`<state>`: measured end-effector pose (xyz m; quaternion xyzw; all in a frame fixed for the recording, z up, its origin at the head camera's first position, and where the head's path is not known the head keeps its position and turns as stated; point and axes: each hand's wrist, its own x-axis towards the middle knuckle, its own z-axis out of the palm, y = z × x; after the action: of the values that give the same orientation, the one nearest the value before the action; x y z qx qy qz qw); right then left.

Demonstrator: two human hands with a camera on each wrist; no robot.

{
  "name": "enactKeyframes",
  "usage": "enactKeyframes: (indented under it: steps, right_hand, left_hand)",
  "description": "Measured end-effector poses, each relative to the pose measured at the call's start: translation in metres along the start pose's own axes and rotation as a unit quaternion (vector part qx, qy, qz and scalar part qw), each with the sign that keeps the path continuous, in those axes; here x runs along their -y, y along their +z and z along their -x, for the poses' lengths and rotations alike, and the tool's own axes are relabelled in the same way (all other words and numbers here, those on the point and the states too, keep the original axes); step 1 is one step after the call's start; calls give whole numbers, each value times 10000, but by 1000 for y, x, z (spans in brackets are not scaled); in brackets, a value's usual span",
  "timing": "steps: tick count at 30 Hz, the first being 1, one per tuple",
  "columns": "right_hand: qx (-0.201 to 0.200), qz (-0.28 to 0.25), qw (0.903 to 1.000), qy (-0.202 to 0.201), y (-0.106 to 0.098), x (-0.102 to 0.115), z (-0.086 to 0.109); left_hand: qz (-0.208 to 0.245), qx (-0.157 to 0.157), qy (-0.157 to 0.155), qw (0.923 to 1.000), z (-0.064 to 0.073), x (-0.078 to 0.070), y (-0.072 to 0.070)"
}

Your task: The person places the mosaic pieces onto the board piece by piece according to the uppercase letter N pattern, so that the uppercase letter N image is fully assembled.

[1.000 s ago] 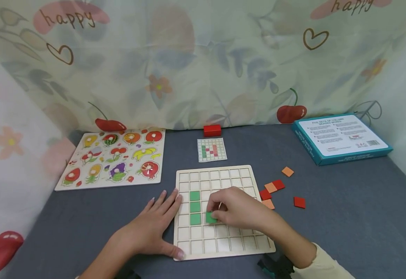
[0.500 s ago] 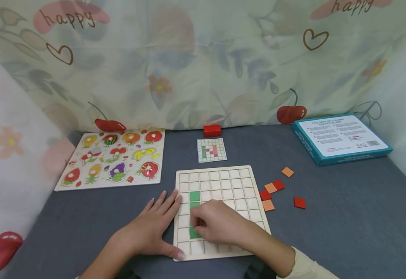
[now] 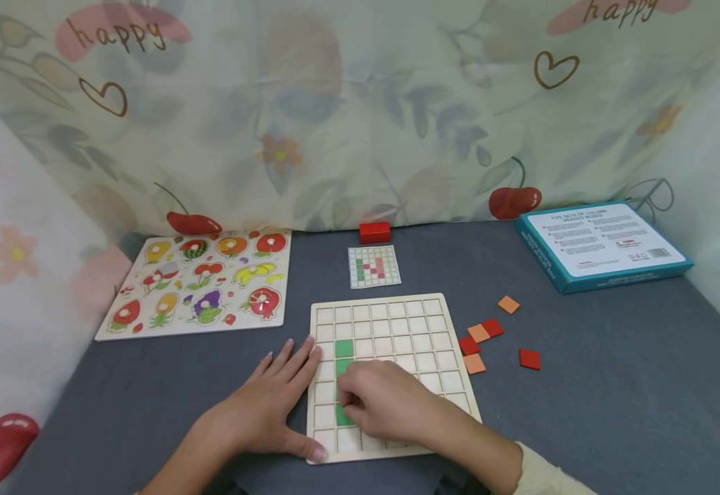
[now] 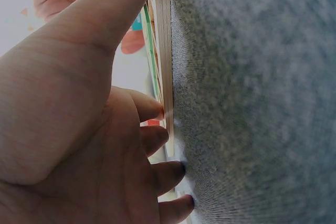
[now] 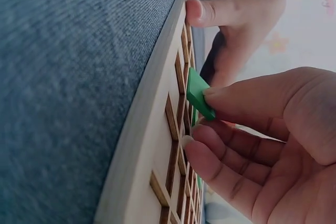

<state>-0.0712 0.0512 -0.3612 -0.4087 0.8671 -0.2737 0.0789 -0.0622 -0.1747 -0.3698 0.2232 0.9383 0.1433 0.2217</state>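
The wooden grid board (image 3: 377,301) lies on the dark cloth. A column of green square tiles (image 3: 344,348) fills cells near its left side, partly hidden by my right hand (image 3: 387,402). That hand pinches a green tile (image 5: 198,93) between thumb and fingers. In the right wrist view the tile is tilted, its lower edge right at the grid, just below the column in the head view. My left hand (image 3: 260,405) rests with spread fingers along the board's left edge, thumb (image 5: 202,11) on the near corner.
Several loose red and orange tiles (image 3: 529,359) lie right of the board. Behind it are a small pattern card (image 3: 375,282) and a red block (image 3: 375,232). A fruit puzzle board (image 3: 177,282) stands back left, a teal box (image 3: 607,244) back right.
My right hand has moved left and toward me with the green tile, from the middle cells to the lower end of the green column. My left hand has stayed put.
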Motion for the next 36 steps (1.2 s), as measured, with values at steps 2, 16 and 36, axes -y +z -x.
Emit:
enactKeyframes:
  steps: [2, 16, 36]
  right_hand:
    - [-68, 70, 9999, -96, 1, -1, 0]
    - [269, 202, 9994, 14, 1, 0, 2]
    - [-898, 732, 9816, 1521, -54, -69, 61]
  left_hand:
    - [16, -10, -1, 10000, 0, 0, 0]
    - [-41, -5, 29, 10000, 0, 0, 0]
    - [-60, 75, 44, 9999, 0, 0, -1]
